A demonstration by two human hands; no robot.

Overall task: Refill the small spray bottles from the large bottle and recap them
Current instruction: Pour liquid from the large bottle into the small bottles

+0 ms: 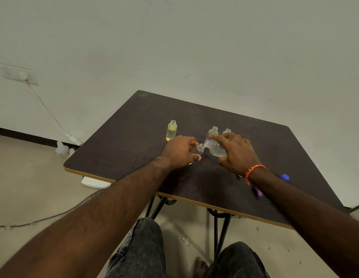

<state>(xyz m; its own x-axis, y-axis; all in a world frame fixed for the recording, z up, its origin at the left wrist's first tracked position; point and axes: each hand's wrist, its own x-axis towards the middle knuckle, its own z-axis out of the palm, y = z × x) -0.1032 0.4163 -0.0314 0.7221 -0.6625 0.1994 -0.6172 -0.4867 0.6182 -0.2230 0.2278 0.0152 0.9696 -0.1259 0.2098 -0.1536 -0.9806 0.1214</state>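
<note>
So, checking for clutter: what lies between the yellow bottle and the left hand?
Head view: bare tabletop only between the yellow bottle and the left hand.

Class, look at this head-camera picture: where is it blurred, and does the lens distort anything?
Head view: the purple cap and blue cap beside the right hand are smeared; the clear bottle it tilts looks soft; the wide lens skews the table edges; lighting is even and dim, without glare.

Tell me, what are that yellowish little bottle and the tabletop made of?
The yellowish bottle looks like clear plastic, perhaps glass: the liquid shows through its glossy wall. The table seems to be dark laminated board with a matte wood-grain face and a pale edge strip.
</note>
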